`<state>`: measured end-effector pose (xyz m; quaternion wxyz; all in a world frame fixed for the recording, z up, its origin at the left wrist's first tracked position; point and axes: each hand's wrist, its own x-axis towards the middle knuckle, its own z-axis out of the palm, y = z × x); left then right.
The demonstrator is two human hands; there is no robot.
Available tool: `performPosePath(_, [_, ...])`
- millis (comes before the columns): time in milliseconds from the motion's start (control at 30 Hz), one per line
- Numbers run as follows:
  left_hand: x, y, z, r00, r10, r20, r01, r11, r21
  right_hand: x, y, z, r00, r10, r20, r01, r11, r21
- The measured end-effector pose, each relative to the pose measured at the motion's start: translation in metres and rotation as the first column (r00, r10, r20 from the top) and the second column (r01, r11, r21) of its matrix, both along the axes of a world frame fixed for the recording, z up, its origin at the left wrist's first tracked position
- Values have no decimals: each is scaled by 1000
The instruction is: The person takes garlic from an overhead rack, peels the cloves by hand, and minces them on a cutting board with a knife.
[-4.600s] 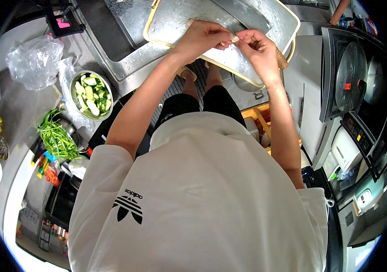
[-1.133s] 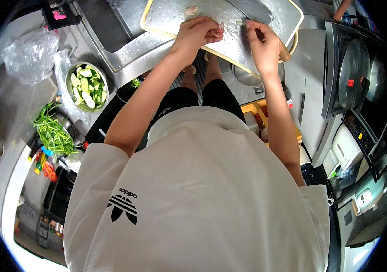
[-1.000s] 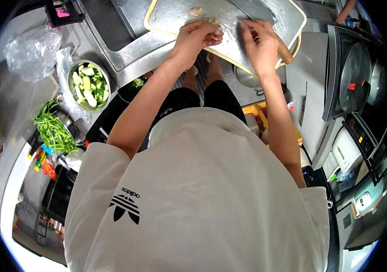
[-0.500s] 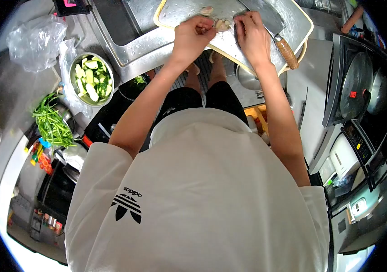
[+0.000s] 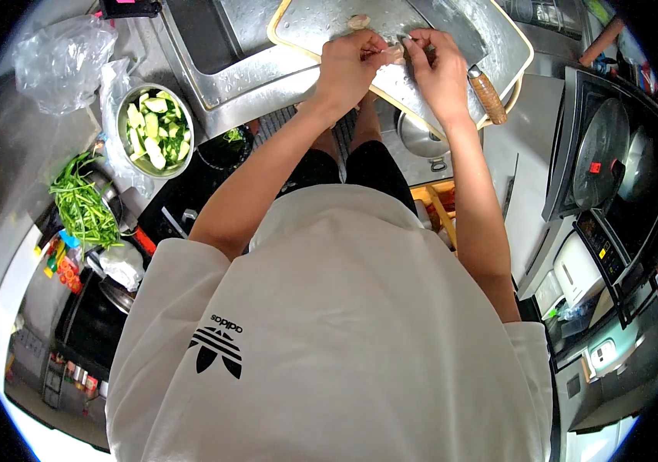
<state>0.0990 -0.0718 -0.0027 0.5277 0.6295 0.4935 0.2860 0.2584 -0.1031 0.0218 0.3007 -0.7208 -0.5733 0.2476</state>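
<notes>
My left hand (image 5: 354, 68) is closed in a pinch over the cutting board, on what looks like a garlic clove. Opposite it, my right hand (image 5: 441, 71) also pinches; what sits between its fingertips is too small to make out. Small pale garlic cloves (image 5: 397, 54) lie between the two hands, and a pinkish one (image 5: 358, 22) lies farther off. Both hands are above a pale cutting board (image 5: 310, 35) with a yellow rim. A cleaver (image 5: 487, 96) with a wooden handle rests on the board, right of my right hand.
The board lies over a steel sink (image 5: 229, 104). At left stand a metal bowl (image 5: 156, 131) of cut green vegetable and a heap of long green stems (image 5: 86, 204), with a clear plastic bag (image 5: 63, 65) beyond. A glass lid (image 5: 600, 154) is at right.
Both hands have shifted slightly right and toward me in the view. My right hand has turned so its thumb and fingertips show. The cleaver stays on the board.
</notes>
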Motion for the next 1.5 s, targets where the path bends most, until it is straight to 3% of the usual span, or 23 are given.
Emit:
performPosePath(33, [0, 0, -1, 1000, 1, 1, -1, 1000, 0, -1, -2, 4, 992, -23, -128, 25, 1000, 11])
performPosePath(100, [1, 0, -2, 965, 111, 240, -56, 973, -225, 1, -9, 10, 982, -8, -191, 2, 999, -32])
performPosePath(167, [3, 0, -3, 958, 129, 257, -76, 975, -208, 2, -13, 12, 968, 4, -250, -23, 997, -74])
performPosePath(233, [7, 1, -2, 951, 145, 274, -95, 977, -190, 1, -18, 10, 894, -96, -438, 39, 990, -138])
performPosePath(300, [12, 0, 0, 930, 231, 288, -166, 958, -232, 0, -20, 10, 888, -93, -451, 47, 993, -112])
performPosePath(433, [15, 3, 5, 949, 216, 231, -163, 960, -228, 2, -24, 5, 812, -153, -563, 114, 988, -105])
performPosePath(500, [14, 4, 8, 915, 217, 341, -51, 899, -436, 9, -23, 5, 757, -186, -627, 120, 982, -147])
performPosePath(567, [14, 5, 12, 909, 237, 344, -30, 859, -511, 11, -23, 6, 670, -229, -707, 132, 973, -190])
performPosePath(700, [15, 6, 7, 835, 358, 419, 31, 729, -684, 11, -21, 9, 649, -230, -725, 137, 973, -186])
performPosePath(867, [14, 5, 1, 801, 384, 460, 49, 723, -689, 19, -18, 5, 473, -272, -838, 53, 958, -281])
performPosePath(1167, [15, 5, 1, 822, 347, 452, 62, 734, -676, 29, -16, 3, 339, -348, -874, -43, 922, -384])
performPosePath(1200, [15, 5, 1, 824, 358, 439, 58, 719, -693, 28, -17, 5, 340, -349, -873, -42, 922, -385])
performPosePath(1267, [17, 4, 3, 841, 370, 394, 0, 728, -685, 23, -17, 10, 600, -240, -763, -4, 953, -302])
performPosePath(1300, [19, 4, 4, 856, 384, 346, -59, 737, -673, 20, -17, 11, 600, -239, -764, -4, 954, -301])
performPosePath(1333, [21, 3, 5, 856, 384, 346, -59, 737, -673, 18, -18, 12, 822, -83, -563, -1, 989, -147])
performPosePath(1367, [23, 2, 6, 845, 429, 321, -122, 738, -664, 16, -18, 13, 958, 46, -283, -47, 999, 3])
performPosePath(1400, [25, 1, 7, 829, 473, 298, -185, 736, -652, 14, -19, 16, 958, 46, -283, -47, 999, 5])
performPosePath(1500, [26, -2, 6, 807, 471, 356, -143, 740, -657, 12, -22, 20, 969, 47, -241, -39, 998, 39])
